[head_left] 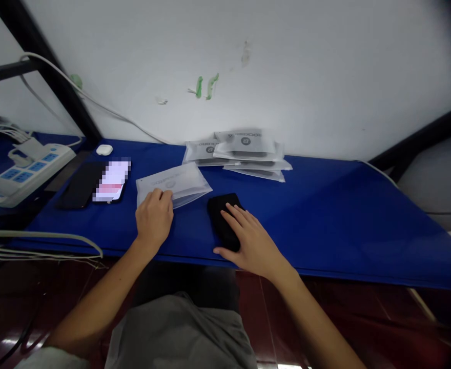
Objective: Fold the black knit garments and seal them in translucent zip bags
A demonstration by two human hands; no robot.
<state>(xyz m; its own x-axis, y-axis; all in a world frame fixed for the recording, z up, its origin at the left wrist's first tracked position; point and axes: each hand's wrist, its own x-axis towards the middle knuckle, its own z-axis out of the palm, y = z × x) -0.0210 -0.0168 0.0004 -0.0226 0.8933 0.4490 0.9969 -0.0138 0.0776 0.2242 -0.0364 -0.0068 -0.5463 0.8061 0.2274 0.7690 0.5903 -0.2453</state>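
Observation:
A frosted plastic zip bag (pixel 187 180) with grey print lies on the blue table, left of centre. My left hand (pixel 154 212) is on its near edge, fingers curled and closed on the plastic; the fingertips are partly hidden. To the right sits a soft-looking black case (pixel 225 218), flat near the table's front edge. My right hand (pixel 246 236) rests over its right side with fingers stretched out and spread, the thumb by its near end. Behind them, several similar bags (pixel 248 148) lie in an overlapping pile against the wall.
On the left lie a dark phone (pixel 81 185), a second phone with a lit, blurred screen (pixel 113 180) and a white earbud case (pixel 104 149). A white power strip (pixel 29 171) with plugs and cables stands beyond them. Loose cables (pixel 48 234) cross the front left edge.

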